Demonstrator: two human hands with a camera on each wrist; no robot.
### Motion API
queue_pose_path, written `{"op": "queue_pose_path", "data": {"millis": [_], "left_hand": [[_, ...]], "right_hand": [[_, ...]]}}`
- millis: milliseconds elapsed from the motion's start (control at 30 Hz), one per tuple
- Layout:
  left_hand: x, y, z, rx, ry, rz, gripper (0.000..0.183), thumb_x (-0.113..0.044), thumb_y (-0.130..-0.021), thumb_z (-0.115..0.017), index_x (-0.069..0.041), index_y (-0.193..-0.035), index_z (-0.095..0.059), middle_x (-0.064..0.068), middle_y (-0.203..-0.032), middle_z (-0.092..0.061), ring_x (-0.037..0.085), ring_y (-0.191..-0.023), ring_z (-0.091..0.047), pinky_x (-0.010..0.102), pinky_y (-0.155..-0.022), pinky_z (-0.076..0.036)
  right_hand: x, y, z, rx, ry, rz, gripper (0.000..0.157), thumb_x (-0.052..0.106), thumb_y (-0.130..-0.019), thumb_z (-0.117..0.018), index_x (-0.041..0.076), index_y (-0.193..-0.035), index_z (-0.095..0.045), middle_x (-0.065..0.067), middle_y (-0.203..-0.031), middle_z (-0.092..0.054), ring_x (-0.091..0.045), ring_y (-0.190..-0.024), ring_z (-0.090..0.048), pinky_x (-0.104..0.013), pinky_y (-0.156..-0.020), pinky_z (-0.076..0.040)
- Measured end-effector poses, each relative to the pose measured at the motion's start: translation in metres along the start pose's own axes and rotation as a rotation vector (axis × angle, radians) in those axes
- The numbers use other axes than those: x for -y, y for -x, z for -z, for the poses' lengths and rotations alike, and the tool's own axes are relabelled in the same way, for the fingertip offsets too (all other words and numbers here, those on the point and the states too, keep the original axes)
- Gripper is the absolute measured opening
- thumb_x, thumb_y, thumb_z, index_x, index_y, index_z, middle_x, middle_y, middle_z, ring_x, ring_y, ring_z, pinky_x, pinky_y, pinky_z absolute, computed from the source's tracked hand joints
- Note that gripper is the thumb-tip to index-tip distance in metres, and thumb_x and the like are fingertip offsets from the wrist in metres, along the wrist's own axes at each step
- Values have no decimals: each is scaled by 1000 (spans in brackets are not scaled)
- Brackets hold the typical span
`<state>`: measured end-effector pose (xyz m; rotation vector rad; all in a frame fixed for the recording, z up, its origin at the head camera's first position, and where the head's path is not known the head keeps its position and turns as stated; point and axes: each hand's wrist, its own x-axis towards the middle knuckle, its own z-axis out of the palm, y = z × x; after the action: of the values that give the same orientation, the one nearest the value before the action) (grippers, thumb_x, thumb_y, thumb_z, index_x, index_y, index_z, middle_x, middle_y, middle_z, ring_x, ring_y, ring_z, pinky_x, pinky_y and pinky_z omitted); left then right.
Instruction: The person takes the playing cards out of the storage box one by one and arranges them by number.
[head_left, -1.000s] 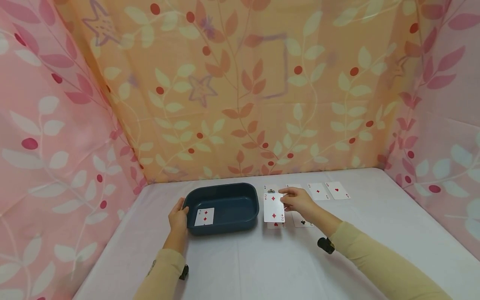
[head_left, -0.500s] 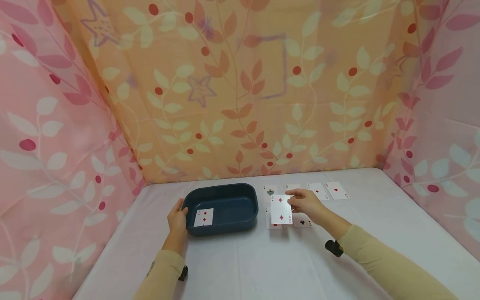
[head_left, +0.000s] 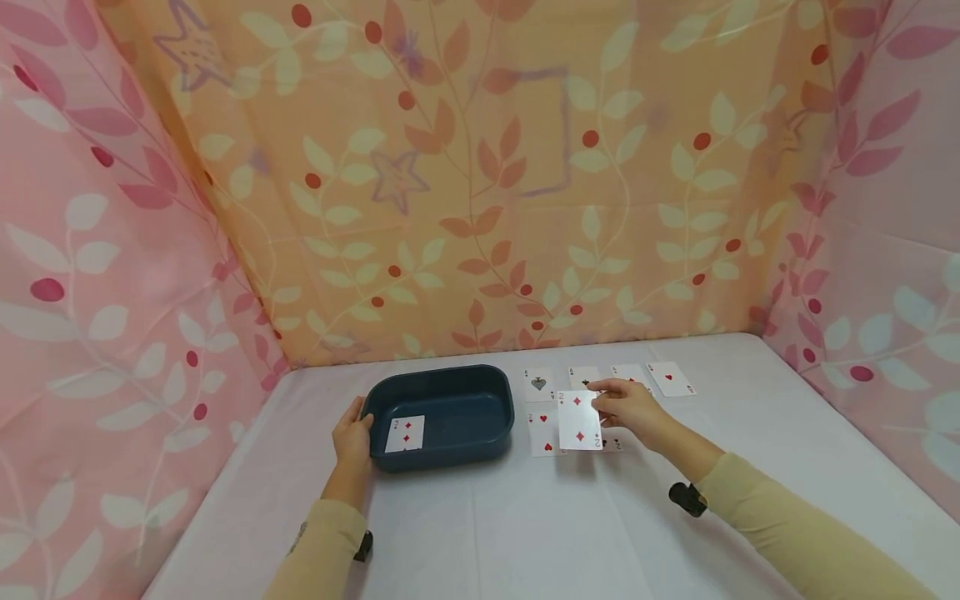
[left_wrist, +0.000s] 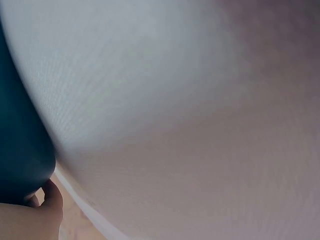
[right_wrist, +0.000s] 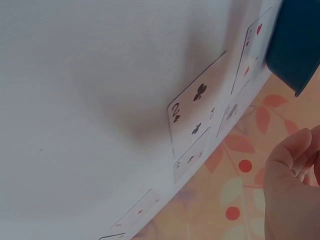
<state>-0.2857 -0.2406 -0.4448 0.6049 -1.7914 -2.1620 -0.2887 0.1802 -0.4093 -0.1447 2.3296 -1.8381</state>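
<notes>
My left hand [head_left: 351,437] grips the left end of a dark blue plastic bin [head_left: 502,433], thumb over its rim. Inside the bin lies a diamond playing card [head_left: 405,433], its lower edge hidden by the front wall. My right hand [head_left: 630,411] pinches the two of diamonds [head_left: 579,421] by its right edge, above the table. Beneath and behind it are the two of hearts [head_left: 542,435] and the two of clubs [right_wrist: 197,107], partly covered in the head view. The left wrist view shows only the bin's side and some curled fingers.
A row of aces lies behind: spades [head_left: 537,385], a mostly covered one, diamonds [head_left: 626,372] and hearts [head_left: 671,379]. A white cloth [head_left: 480,525] covers the table. Patterned fabric [head_left: 480,208] hangs behind and at both sides.
My right hand has carried the two of diamonds rightward, from over the two of hearts toward the two of clubs. The two of hearts shows more now. My left hand keeps its grip.
</notes>
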Motion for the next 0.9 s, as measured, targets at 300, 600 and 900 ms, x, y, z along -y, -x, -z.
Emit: {"op": "queue_pose_path", "data": {"millis": [300, 600, 900], "left_hand": [[0, -1, 0, 13, 13, -3, 53, 5, -100, -37, -2, -152, -26, 10, -156, -26, 18, -144, -23, 31, -116, -18], [0, -1, 0, 15, 29, -4, 53, 4, -101, -37, -2, -152, -26, 10, -156, -26, 20, -144, -21, 31, -116, -17], [-1, 0, 1, 6, 11, -9, 52, 4, -101, -37, -2, -152, -26, 11, -156, -26, 19, -144, -21, 32, -117, -17]], "right_hand": [[-5, 6, 12, 6, -16, 9, 45, 2, -95, -56, -17, -133, -43, -10, -98, -62, -15, -72, -58, -25, -67, -55], [-10, 10, 25, -16, -11, -6, 46, 3, -95, -57, -18, -133, -43, -11, -102, -62, -14, -73, -58, -24, -65, -54], [-17, 11, 39, -26, 16, 7, 46, 2, -95, -56, -19, -134, -42, -7, -99, -65, -14, -74, -60, -25, -67, -54]]}}
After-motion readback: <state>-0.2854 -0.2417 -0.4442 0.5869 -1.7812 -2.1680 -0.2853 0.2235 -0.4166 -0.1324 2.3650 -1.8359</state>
